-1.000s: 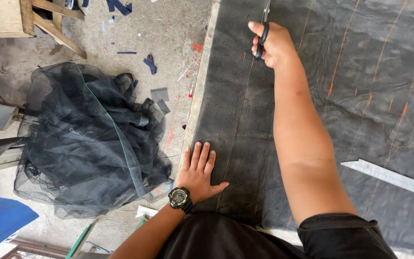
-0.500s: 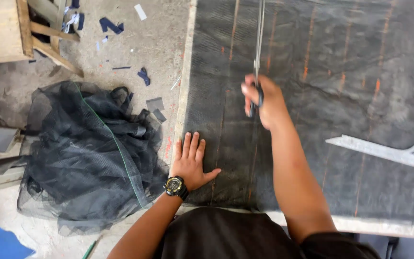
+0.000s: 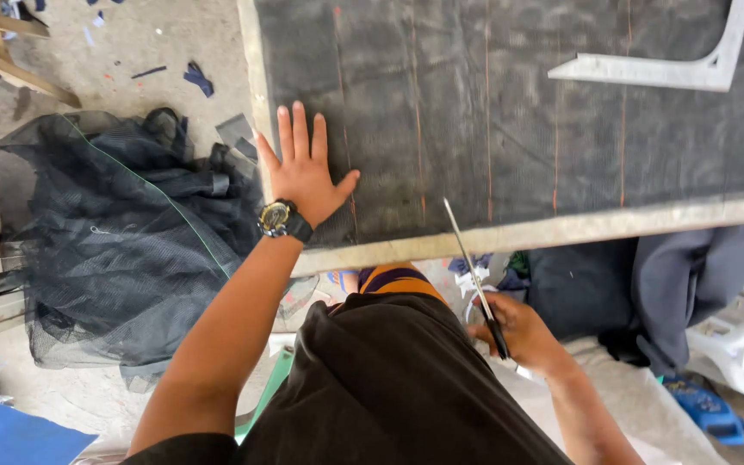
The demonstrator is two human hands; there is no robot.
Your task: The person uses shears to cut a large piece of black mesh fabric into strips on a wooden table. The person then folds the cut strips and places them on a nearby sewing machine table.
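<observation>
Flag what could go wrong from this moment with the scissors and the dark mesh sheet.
The scissors in the right hand point toward the left hand, pressed flat on the mesh sheet beside an orange line; a cut along it could nick the fingers. Loose netting heaped against the table edge might snag.

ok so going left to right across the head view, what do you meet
black netting pile → left hand flat on the dark mesh sheet → scissors in the right hand → metal square
</observation>
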